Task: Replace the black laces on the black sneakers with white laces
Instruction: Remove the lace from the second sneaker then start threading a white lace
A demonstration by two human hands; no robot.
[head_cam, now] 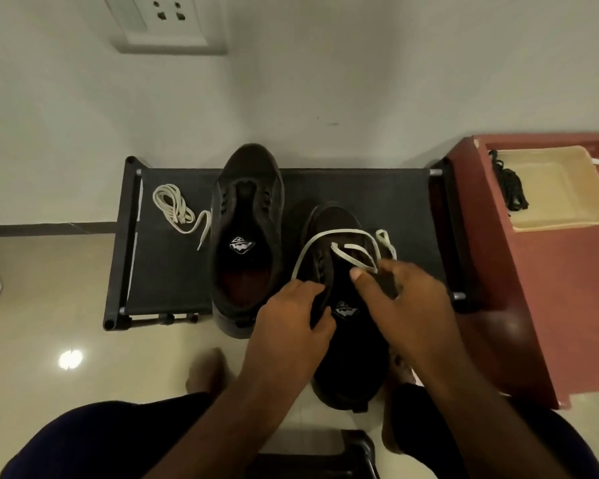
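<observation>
Two black sneakers stand on a low black rack. The left sneaker has empty eyelets and no lace. On the right sneaker a white lace loops across the front. My left hand grips that shoe's left side by the eyelets. My right hand pinches the white lace between thumb and fingers over the tongue. A second white lace lies coiled on the rack's left part. The removed black laces sit bundled in a beige tray.
The tray rests on a reddish-brown cabinet right of the rack. A white wall with a socket plate stands behind. My bare feet and dark-clothed knees are on the tiled floor below the rack.
</observation>
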